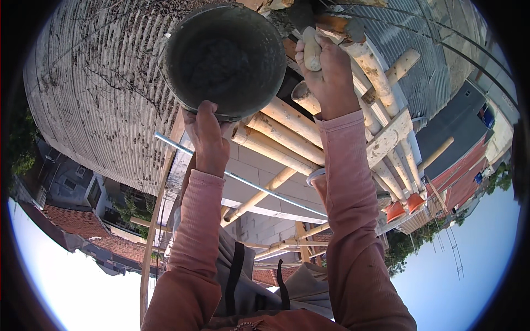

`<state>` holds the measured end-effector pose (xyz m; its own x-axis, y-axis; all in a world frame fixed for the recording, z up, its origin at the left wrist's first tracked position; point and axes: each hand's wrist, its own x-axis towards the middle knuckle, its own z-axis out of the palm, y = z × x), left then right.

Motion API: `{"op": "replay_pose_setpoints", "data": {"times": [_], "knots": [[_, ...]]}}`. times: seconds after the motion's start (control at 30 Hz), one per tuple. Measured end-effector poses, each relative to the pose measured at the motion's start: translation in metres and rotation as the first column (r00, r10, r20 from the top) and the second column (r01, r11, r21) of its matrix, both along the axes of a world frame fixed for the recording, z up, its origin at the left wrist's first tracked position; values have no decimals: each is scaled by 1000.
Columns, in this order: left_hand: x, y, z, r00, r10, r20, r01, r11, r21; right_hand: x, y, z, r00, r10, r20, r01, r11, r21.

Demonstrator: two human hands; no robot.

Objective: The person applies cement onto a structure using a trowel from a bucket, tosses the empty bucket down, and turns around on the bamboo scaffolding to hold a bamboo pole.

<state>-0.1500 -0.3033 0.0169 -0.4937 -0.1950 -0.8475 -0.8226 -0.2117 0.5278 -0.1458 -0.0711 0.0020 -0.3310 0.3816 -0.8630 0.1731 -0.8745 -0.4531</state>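
Note:
A round dark bucket (268,58) hangs in front of me at the upper middle, its mouth turned toward me. Grey wet mortar (218,63) lies inside it. My left hand (208,138) grips the near rim, thumb over the edge and fingers underneath. To the right of the bucket, my right hand (333,74) is wrapped round the pale wooden handle of a trowel (312,52). Its dark blade points away from me, close to a rough mortar-covered edge at the top, and partly blends into the shadow there. The two hands are apart.
Several bamboo poles (290,129) run beneath and beside my right arm, with a wooden plank (389,138) across some. A corrugated roof (105,94) spreads to the left. A thin light-blue pipe (248,182) crosses below my arms, before a pale block wall (259,212). Cables pass at upper right.

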Motion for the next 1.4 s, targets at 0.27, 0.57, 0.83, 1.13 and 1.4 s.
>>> {"op": "replay_pose_setpoints", "data": {"times": [0.27,0.57,0.83,1.13,1.4], "knots": [[4,14,-1,1000,20,-9,-21,997,-70,117,-24,113,903,406,137,-407,913,-28],[4,9,-7,984,-91,-154,81,994,-69,97,-12,40,263,688,676,-784,-256,566],[3,7,0,966,-158,-203,142,986,-90,74,-12,-3,248,600,761,-367,-669,647],[6,21,11,817,-552,-168,406,757,-512,26,20,50,328,287,900,-247,-894,375],[-3,23,24,814,-527,-244,371,795,-480,2,40,8,18,443,896,-295,-854,428]]}}
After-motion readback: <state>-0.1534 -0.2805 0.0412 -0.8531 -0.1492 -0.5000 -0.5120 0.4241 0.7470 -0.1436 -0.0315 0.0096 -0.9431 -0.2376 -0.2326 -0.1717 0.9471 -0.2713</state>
